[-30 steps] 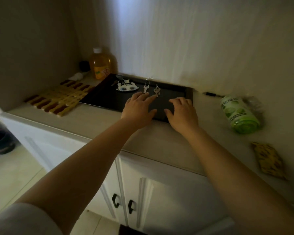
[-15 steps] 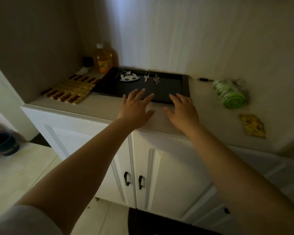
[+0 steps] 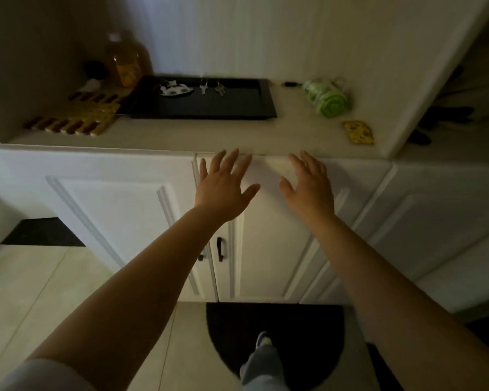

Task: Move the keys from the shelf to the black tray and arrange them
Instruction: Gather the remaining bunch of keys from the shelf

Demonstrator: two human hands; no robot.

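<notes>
The keys (image 3: 211,87) lie along the far edge of the black tray (image 3: 237,108), well beyond both hands. The left hand (image 3: 223,184) and right hand (image 3: 308,187) hover empty, fingers spread, before the white cabinet doors (image 3: 266,235).

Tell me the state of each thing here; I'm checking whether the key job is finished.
Black tray: flat on the counter.
Keys: lying in the tray's far part.
Black-and-white keychain: in the tray, left of the keys.
Left hand: open, empty.
Right hand: open, empty.
Cabinet doors: closed.
Green roll: on its side.
</notes>
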